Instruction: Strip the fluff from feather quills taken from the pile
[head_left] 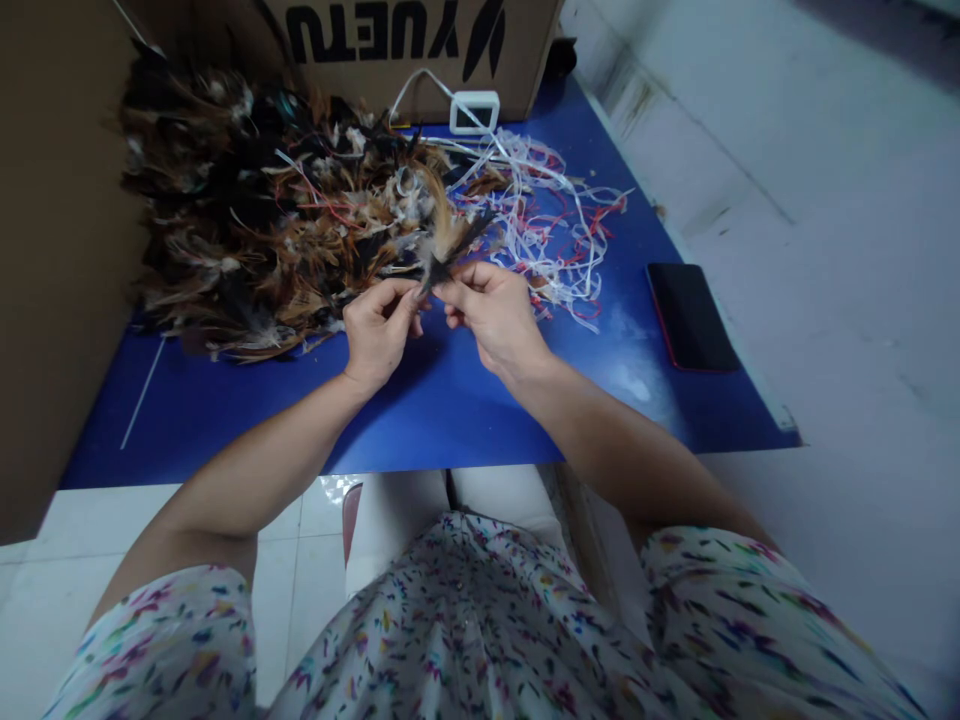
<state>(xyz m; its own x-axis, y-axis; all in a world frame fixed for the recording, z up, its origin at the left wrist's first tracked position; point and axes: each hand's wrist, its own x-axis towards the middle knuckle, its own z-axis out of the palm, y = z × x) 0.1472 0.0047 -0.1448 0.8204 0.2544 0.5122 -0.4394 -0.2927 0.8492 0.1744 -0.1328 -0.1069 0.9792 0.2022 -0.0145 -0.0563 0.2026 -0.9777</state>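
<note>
Between my two hands, just above the blue table, is a small bunch of feathers (444,240), brown and tan with black, its tips pointing up and away from me. My left hand (381,328) pinches its lower end between thumb and fingers. Right beside it, my right hand (491,312) pinches the same bunch from the other side. The fingertips nearly meet, and the part between them is hidden. Behind and to the left spreads a large heap of brown, black and grey feathers (247,230).
White and red string scraps (555,220) lie tangled on the right. A black phone (694,315) rests near the table's (247,430) right edge, by the wall. At the back stand a cardboard box (405,75) and a small white device (474,112). Another cardboard panel (60,250) rises at left.
</note>
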